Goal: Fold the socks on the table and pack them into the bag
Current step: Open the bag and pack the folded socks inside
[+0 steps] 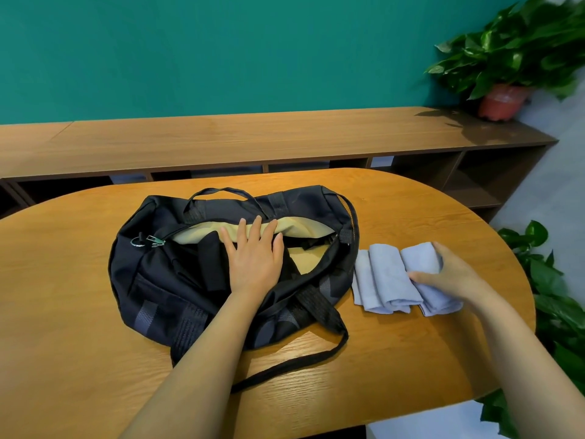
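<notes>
A black duffel bag lies unzipped on the wooden table, its tan lining showing in the open mouth. My left hand lies flat with straight fingers on the bag's near flap, at the opening. To the right of the bag rest folded light blue socks, side by side. My right hand grips the rightmost folded sock, thumb on its near side and fingers curled over its far end.
A long wooden shelf unit runs behind the table against a green wall. A potted plant stands on its right end, and more leaves crowd the table's right edge. The bag's black strap trails toward me.
</notes>
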